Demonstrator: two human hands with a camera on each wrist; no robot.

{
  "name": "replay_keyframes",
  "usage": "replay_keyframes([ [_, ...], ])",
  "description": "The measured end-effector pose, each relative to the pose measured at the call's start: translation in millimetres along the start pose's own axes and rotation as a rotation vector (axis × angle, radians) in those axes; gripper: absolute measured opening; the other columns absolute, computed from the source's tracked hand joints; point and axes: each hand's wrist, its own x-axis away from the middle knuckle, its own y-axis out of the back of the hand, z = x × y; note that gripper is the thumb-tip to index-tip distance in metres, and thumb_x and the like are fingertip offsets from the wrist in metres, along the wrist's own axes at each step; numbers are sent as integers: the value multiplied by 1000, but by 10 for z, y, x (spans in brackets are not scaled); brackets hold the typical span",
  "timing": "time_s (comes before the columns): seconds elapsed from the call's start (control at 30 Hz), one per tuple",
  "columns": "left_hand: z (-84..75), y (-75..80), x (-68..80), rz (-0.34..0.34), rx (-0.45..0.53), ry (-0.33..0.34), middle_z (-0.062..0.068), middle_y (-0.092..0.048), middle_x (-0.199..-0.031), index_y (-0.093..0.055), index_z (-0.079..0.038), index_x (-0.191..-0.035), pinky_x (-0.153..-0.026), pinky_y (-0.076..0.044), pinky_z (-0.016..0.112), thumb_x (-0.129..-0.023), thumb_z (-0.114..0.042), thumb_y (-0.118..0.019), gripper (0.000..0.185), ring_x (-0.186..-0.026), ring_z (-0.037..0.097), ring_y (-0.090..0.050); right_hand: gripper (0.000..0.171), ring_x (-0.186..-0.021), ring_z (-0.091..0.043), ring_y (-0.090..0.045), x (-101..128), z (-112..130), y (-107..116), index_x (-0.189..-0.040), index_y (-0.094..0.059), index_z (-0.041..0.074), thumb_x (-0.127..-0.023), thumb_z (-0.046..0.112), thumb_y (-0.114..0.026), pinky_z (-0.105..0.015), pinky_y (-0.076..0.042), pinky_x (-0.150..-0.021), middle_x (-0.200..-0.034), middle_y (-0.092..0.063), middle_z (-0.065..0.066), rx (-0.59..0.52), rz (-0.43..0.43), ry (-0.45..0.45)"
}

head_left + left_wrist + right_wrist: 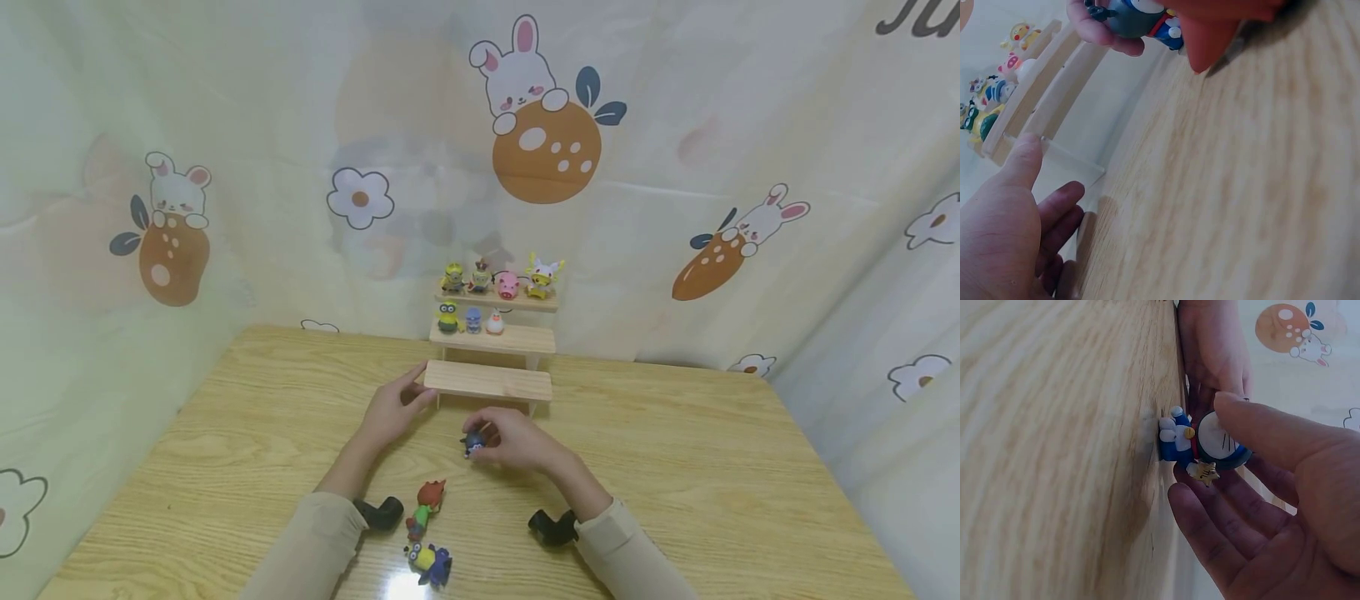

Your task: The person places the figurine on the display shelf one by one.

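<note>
A small blue-and-white cat figurine [474, 442] stands on the table before the stepped wooden shelf [487, 380]. My right hand [517, 440] holds it, thumb by its head [1217, 439] and fingers curled around the far side. It faces the right wrist camera, showing a red collar and a gold star at its side. At the left end of the lowest step is my left hand [393, 408], its fingers loosely extended and its thumb [1025, 153] right at the step's edge. Nothing is in that hand.
The middle step [517, 337] bears 3 figurines; several more stand on the top step [480, 297]. Nearer me lie a red-topped figurine [430, 497] and a yellow-and-blue one [431, 564]. A printed cloth [262, 250] hangs behind the table.
</note>
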Motion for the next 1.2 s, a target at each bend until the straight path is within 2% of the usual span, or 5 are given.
replay_keyframes([
  [0.3,0,-6,-2,-2,-2,5,6,-71,-107,-43,-22,-144,-105,-41,46,-90,-43,-61,61,-112,25,-61,34,-94,-17,-64,13,16,20,-112,-63,6,-82,15,-75,-29,-55,-78,-103,-66,-4,-36,-19,-53],
  [0.9,23,-17,-11,-8,12,-7,6,-72,-105,-43,-19,-144,-103,-42,46,-90,-42,-62,61,-109,25,-62,30,-88,-13,-67,13,4,63,-110,-67,8,-82,16,-75,-26,-55,-77,-101,-70,-5,1,-24,-30],
  [1.2,-1,0,0,1,7,-4,7,-71,-106,-43,-19,-144,-104,-42,46,-91,-41,-62,60,-110,26,-61,31,-89,-15,-67,26,10,75,-111,-67,7,-82,16,-75,-25,-56,-76,-104,-69,-6,-19,-28,-32],
])
